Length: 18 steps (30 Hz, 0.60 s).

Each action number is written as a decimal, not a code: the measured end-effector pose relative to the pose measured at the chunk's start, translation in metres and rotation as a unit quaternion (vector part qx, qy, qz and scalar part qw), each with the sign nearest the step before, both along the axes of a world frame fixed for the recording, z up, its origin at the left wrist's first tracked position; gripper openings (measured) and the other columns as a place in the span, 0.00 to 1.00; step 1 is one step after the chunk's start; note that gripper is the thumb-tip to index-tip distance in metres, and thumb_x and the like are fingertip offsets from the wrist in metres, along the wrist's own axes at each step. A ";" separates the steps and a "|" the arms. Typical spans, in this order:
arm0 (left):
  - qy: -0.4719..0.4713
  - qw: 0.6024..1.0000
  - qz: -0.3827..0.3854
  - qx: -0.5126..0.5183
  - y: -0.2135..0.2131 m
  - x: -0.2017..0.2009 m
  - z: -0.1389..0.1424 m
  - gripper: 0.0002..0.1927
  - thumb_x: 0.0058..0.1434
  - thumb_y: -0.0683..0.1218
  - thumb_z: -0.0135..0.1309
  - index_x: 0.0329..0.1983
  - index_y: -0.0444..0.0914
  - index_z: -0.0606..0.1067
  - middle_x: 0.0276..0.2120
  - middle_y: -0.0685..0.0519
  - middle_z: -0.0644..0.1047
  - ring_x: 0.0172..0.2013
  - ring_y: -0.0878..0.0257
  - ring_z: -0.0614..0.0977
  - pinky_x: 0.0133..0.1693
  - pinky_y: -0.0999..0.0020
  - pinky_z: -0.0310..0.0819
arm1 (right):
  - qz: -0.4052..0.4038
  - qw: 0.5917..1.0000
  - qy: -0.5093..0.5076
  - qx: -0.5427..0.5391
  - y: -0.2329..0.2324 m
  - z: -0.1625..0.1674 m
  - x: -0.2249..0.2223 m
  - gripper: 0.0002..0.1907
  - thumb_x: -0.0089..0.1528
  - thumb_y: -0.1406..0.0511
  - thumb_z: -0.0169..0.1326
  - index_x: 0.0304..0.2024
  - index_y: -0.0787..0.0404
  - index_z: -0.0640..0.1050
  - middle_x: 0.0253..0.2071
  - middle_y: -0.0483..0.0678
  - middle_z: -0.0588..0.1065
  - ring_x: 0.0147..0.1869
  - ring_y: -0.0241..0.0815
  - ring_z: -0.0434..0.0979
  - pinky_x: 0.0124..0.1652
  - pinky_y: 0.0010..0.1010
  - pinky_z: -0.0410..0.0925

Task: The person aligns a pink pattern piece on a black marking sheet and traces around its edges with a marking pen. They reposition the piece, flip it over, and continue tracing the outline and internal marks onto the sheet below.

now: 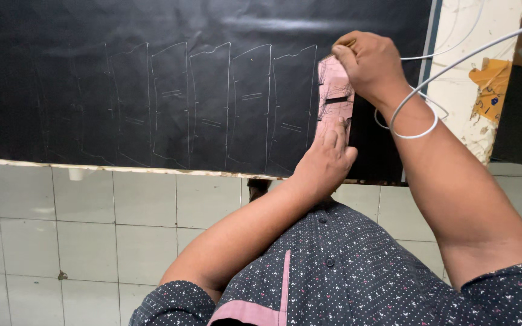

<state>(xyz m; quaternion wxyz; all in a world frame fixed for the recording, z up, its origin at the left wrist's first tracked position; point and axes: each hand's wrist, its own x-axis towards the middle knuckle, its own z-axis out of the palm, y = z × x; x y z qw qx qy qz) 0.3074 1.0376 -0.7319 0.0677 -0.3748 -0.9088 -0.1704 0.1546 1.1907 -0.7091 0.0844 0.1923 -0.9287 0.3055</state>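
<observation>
A large black sheet [152,90] lies on a table, marked with several pale traced outlines [212,108] in a row. At the right end of the row a pink cardboard template [335,87] with narrow slots rests on the sheet. My left hand [326,160] presses flat on the template's lower end, fingers together. My right hand [371,63] is at the template's upper edge, pinching a thin marking tool [345,43] whose tip is mostly hidden by the fingers.
A white cable [430,81] loops around my right wrist and runs off to the upper right. The table's pale worn edge [122,169] crosses the view, with a white tiled floor [92,241] below. Yellow scraps [490,84] sit on the right.
</observation>
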 end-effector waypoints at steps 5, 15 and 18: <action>0.000 1.000 -0.001 0.012 -0.002 -0.001 0.000 0.09 0.58 0.45 0.50 0.36 0.34 0.72 0.61 0.20 0.66 0.60 0.36 0.72 0.64 0.47 0.64 | -0.044 0.993 0.077 0.080 0.032 -0.001 -0.004 0.09 0.71 0.65 0.57 0.40 0.63 0.83 0.39 0.55 0.80 0.42 0.55 0.81 0.43 0.41 0.73; -0.025 0.999 -0.012 0.024 -0.005 -0.003 -0.001 0.10 0.56 0.45 0.51 0.37 0.34 0.72 0.62 0.20 0.66 0.56 0.40 0.74 0.62 0.49 0.66 | -0.058 0.997 0.021 0.040 0.043 0.010 0.016 0.08 0.72 0.65 0.56 0.42 0.63 0.83 0.38 0.55 0.79 0.42 0.54 0.81 0.43 0.40 0.72; -0.034 0.999 -0.016 0.019 -0.005 -0.003 0.001 0.11 0.55 0.45 0.51 0.38 0.34 0.72 0.63 0.20 0.65 0.56 0.40 0.74 0.61 0.49 0.66 | -0.043 0.998 0.010 0.051 0.040 0.015 0.040 0.10 0.73 0.64 0.58 0.39 0.63 0.83 0.38 0.55 0.79 0.43 0.55 0.80 0.44 0.41 0.72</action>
